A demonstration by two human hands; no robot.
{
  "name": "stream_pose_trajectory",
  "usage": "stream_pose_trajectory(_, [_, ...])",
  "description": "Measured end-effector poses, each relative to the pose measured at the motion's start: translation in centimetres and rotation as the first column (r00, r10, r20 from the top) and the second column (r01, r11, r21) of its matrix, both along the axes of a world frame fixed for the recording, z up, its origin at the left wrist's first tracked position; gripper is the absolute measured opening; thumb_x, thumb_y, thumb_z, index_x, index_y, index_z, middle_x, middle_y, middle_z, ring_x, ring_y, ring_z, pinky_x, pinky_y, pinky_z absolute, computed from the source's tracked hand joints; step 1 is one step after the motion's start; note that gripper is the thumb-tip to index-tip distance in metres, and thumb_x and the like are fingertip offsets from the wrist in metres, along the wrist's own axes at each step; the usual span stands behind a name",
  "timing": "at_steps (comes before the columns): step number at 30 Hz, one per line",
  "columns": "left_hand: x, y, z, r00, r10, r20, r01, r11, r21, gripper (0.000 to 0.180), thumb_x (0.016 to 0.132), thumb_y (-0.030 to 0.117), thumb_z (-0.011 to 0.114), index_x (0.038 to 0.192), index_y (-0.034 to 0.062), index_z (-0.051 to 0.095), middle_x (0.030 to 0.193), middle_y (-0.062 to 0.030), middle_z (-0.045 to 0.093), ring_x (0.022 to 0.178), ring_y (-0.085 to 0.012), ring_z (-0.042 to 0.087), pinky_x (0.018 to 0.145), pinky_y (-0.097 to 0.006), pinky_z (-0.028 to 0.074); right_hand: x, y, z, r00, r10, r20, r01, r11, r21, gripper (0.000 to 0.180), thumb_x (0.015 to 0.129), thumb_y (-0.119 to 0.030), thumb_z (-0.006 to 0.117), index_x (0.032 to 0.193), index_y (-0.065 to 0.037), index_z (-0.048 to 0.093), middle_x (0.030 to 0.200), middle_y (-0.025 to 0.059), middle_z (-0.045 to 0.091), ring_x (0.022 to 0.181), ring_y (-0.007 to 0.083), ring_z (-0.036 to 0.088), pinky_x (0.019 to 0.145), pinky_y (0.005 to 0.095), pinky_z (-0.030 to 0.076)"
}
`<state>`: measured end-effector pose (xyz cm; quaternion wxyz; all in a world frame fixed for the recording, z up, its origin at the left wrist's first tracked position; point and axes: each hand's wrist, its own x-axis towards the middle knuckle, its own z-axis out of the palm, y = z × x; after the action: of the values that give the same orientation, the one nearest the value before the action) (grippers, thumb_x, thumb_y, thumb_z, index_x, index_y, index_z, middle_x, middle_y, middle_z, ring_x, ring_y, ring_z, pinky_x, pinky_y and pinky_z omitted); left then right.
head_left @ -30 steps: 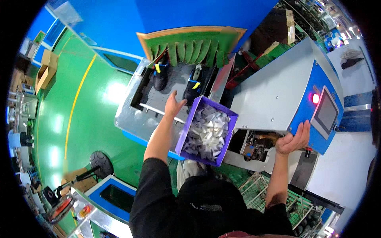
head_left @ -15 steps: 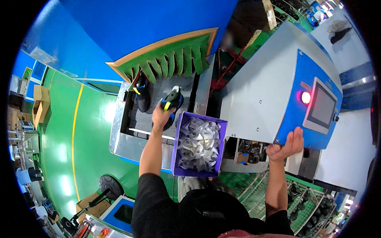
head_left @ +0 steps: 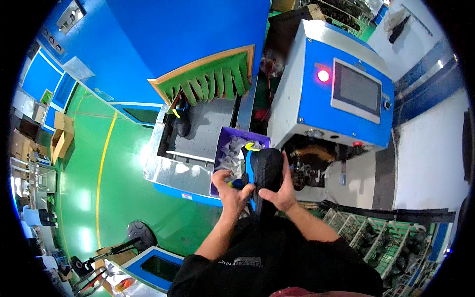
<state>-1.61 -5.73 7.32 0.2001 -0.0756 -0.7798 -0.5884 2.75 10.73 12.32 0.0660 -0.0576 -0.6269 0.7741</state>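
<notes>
At lower centre, the left hand point(head_left: 231, 196) and right hand point(head_left: 282, 193) clasp a black shoe point(head_left: 267, 171), their grip partly hidden behind it; it blocks part of a purple box point(head_left: 246, 133); beyond, a second shoe point(head_left: 183, 123), its far end unclear at green flaps point(head_left: 213, 86), lies on a grey bed point(head_left: 208, 126) beside green floor point(head_left: 126, 198)

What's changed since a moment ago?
The left hand has brought one dark shoe off the grey bed, rightward and nearer, partly hiding the purple box. The right hand left the blue panel and also holds it. The other shoe stays by the green flaps; the red light stays lit.
</notes>
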Motion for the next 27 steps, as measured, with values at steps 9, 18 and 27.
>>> stream_pose_trajectory(9, [4.1, 5.4, 1.7, 0.909, -0.355, 0.22, 0.41, 0.857, -0.311, 0.028, 0.099, 0.019, 0.047, 0.079, -0.0008, 0.054, 0.077, -0.0216, 0.059, 0.071, -0.0406, 0.059, 0.066, -0.05, 0.046, 5.3, 8.7, 0.3, 0.995, -0.067, -0.069, 0.069, 0.997, 0.02, 0.122, 0.069, -0.025, 0.089, 0.165, -0.007, 0.016, 0.155, 0.0159, 0.044, 0.137, 0.0268, 0.048, 0.116, 0.04, 0.037])
stream_pose_trajectory(18, [5.1, 10.2, -1.8, 0.311, -0.663, 0.681, 0.419, 0.739, 0.527, 0.033, 0.104, 0.022, 0.053, 0.119, -0.0062, 0.063, 0.112, -0.0123, 0.07, 0.099, -0.0186, 0.065, 0.089, -0.033, 0.053, 15.8, 15.2, -4.3, 0.96, -0.041, 0.276, 0.25, 0.566, -0.786, 0.086, 0.087, -0.038, 0.074, 0.155, -0.003, 0.035, 0.144, 0.0177, 0.054, 0.127, 0.0314, 0.059, 0.108, 0.0461, 0.05])
stream_pose_trajectory(27, [7.6, 12.8, -3.4, 0.174, -0.732, 0.659, 0.491, 0.645, 0.586, 0.033, 0.104, 0.03, 0.061, 0.114, -0.0006, 0.062, 0.101, -0.0046, 0.066, 0.091, -0.0132, 0.062, 0.082, -0.03, 0.051, 17.9, 14.8, -4.4, 0.924, -0.189, 0.332, 0.339, 0.806, -0.485, 0.103, 0.076, -0.023, 0.081, 0.161, -0.001, 0.027, 0.157, 0.0164, 0.043, 0.139, 0.027, 0.048, 0.117, 0.0391, 0.038])
